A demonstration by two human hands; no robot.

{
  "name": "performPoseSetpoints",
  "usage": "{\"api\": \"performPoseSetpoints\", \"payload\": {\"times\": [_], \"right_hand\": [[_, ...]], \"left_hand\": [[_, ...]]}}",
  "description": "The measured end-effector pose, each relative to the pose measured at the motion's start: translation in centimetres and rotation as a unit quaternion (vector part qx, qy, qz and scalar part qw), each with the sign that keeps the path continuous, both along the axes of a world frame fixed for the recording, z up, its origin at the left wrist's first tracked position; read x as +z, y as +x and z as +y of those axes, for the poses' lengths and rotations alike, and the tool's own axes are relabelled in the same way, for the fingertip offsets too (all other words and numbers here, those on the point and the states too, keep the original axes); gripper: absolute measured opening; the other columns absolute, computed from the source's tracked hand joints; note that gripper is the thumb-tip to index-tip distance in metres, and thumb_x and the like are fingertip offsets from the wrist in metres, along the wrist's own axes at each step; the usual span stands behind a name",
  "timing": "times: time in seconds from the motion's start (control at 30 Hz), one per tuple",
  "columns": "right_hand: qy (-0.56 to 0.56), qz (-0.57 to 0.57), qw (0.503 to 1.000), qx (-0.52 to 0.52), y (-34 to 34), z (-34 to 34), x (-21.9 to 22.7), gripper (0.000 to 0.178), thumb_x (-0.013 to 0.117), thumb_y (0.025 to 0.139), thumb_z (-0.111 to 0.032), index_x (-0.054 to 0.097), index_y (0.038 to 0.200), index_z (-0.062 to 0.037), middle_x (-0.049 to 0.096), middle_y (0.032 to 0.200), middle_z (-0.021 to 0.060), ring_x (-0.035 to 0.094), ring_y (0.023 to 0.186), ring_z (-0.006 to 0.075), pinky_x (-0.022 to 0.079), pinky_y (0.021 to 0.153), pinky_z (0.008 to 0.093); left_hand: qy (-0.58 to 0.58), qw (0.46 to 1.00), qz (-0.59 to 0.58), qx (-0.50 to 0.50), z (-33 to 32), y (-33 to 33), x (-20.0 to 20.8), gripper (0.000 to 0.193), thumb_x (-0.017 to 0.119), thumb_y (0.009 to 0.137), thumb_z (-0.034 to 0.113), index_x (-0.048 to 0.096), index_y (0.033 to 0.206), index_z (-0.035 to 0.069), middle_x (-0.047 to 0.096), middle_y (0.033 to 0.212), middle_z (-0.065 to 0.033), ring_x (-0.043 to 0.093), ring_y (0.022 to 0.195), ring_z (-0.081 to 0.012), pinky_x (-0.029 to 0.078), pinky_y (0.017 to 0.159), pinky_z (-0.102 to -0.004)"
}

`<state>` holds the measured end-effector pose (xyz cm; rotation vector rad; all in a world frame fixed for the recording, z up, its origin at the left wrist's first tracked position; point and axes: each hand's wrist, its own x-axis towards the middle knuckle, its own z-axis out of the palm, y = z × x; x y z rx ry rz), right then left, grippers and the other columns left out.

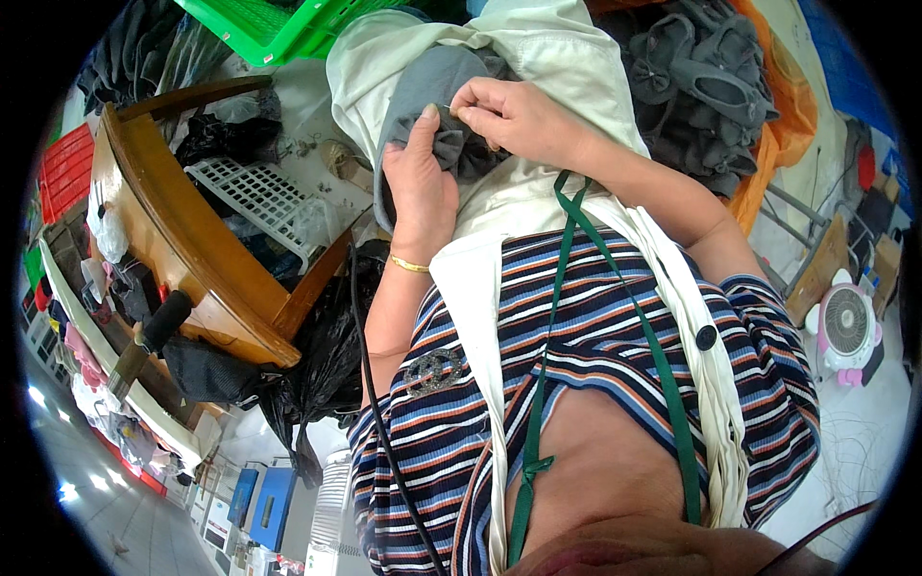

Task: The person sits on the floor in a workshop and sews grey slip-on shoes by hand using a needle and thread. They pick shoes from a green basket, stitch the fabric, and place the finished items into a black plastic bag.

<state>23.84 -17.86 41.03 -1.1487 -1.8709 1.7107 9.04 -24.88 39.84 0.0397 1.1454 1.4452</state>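
A dark grey fabric piece with a smooth curved outer side and gathered folds lies over my lap; its exact kind is unclear. My left hand grips its near side, thumb raised on top and the other fingers partly hidden by the cloth. Just right of that thumb, my right hand is closed in a pinch above the folds. Something thin and needle-like seems to show at its fingertips, too small to name surely. Pale cream cloth covers my legs under the grey piece.
To the right, several grey fabric items are heaped on an orange sheet. A green crate stands at the far left. Nearer on the left are a curved wooden furniture piece, a white grid basket and black plastic bags. A fan is at right.
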Motion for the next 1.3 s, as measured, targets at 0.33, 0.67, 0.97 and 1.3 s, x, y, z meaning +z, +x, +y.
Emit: {"api": "performPoseSetpoints", "payload": {"times": [0.33,0.67,0.97,1.3], "right_hand": [[0.101,0.010,0.995,-0.001,0.0,-0.4,-1.1,0.014,0.058,0.095,-0.014,0.061,0.104,-0.0041,0.059,0.071,0.0042,0.056,0.061,0.0126,0.046,0.058,0.0267],[0.126,-0.017,0.991,-0.034,-1.6,-0.8,-1.5,0.021,0.055,0.100,-0.023,0.051,0.102,-0.0023,0.062,0.071,0.0088,0.060,0.062,0.0164,0.048,0.059,0.0304],[0.143,-0.055,0.987,-0.055,-1.7,-0.5,-1.5,0.029,0.057,0.099,-0.028,0.048,0.099,-0.0005,0.063,0.076,0.0136,0.063,0.068,0.0219,0.050,0.063,0.0348],[0.108,-0.028,0.992,-0.056,-1.8,0.2,-0.9,0.021,0.059,0.095,-0.020,0.049,0.101,-0.0026,0.065,0.079,0.0168,0.064,0.072,0.0334,0.050,0.063,0.0403]], "left_hand": [[-0.035,0.999,0.013,0.014,0.7,-0.2,-0.1,0.011,0.064,0.092,0.014,0.066,0.092,0.003,0.068,0.091,-0.0042,0.066,0.080,-0.0131,0.054,0.074,-0.0285],[0.007,1.000,0.018,0.014,0.7,-0.2,-0.8,0.012,0.068,0.088,0.007,0.063,0.097,-0.001,0.067,0.096,-0.0060,0.064,0.084,-0.0138,0.051,0.076,-0.0279],[0.013,0.998,0.068,0.002,0.0,0.7,-0.4,0.013,0.066,0.091,0.008,0.065,0.099,-0.002,0.068,0.100,-0.0055,0.063,0.088,-0.0123,0.050,0.078,-0.0271],[0.027,0.993,0.101,-0.054,-0.4,1.4,-0.1,0.019,0.063,0.096,0.009,0.062,0.112,-0.001,0.066,0.110,-0.0042,0.061,0.097,-0.0112,0.048,0.087,-0.0265]]}}
